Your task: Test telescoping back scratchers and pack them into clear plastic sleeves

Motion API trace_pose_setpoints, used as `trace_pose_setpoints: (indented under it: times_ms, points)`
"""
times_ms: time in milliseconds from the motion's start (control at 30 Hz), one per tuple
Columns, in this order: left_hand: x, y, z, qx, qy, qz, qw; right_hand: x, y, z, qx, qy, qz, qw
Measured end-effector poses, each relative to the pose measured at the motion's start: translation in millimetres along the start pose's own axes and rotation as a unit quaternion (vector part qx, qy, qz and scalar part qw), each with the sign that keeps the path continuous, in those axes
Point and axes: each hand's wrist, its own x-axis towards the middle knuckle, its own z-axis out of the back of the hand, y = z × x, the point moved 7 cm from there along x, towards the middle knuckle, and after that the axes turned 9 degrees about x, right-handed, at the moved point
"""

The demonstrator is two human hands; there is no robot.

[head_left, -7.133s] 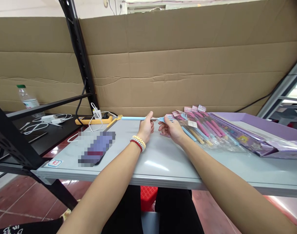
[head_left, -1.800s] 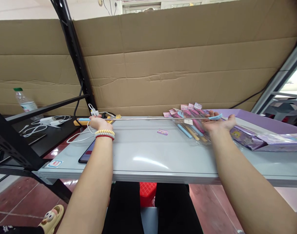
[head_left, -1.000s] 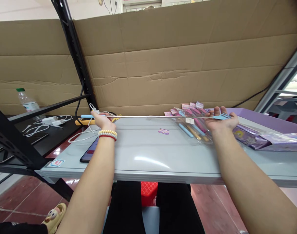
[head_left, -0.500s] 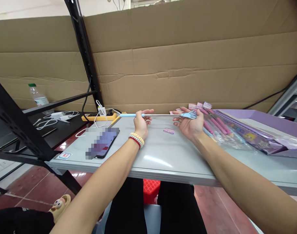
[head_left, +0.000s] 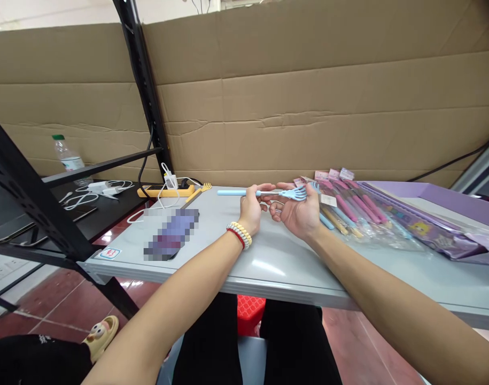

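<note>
A light blue back scratcher (head_left: 233, 192) with a metal rod and a claw-shaped head lies level above the grey table (head_left: 268, 272). My left hand (head_left: 252, 206) is wrapped round it where the handle meets the rod. Its clawed end is held between the thumb and fingers of my right hand (head_left: 298, 211), close to my left hand. Just right of my right hand are wrapped scratchers (head_left: 366, 206) with pink, blue and yellow handles. A yellow scratcher (head_left: 202, 191) with a dark rod rests on the table at the back left.
A phone (head_left: 172, 235), partly pixelated, lies left on the table near a yellow power strip (head_left: 184, 190) with white cables. At the right stands a purple box (head_left: 440, 206). A black rack post (head_left: 146, 80) rises at the left before a cardboard wall (head_left: 288, 96).
My hands have come closer together, and the scratcher's visible rod is much shorter between them. The small pink card on the table is no longer visible.
</note>
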Motion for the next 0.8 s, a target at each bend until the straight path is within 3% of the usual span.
trace_pose_setpoints:
  times_ms: [333,400,467,533,567,733,800]
  points:
    - [10.7,9.5,2.9,0.198,0.035,0.010,0.979,2.8,4.1,10.6,-0.069,-0.017,0.019,0.997]
    - [14.2,5.8,12.7,0.214,-0.015,0.001,0.977,4.7,9.6,15.3,-0.075,-0.051,0.041,0.995]
    - [16.7,-3.2,30.1,0.240,-0.108,-0.020,0.965,9.3,20.0,21.7,-0.073,-0.103,0.075,0.989]
    - [16.6,-15.2,44.0,0.294,-0.183,-0.058,0.936,16.7,30.2,25.6,-0.081,-0.150,0.103,0.980]
    - [16.5,-20.4,45.2,0.335,-0.188,-0.081,0.920,21.8,33.2,25.3,-0.089,-0.163,0.108,0.977]
    - [9.9,-21.2,15.7,0.561,-0.017,-0.160,0.812,47.2,25.5,15.4,-0.083,-0.190,0.134,0.969]
    - [6.1,-19.2,12.7,0.610,-0.005,-0.153,0.778,52.2,12.3,13.0,-0.077,-0.194,0.133,0.969]
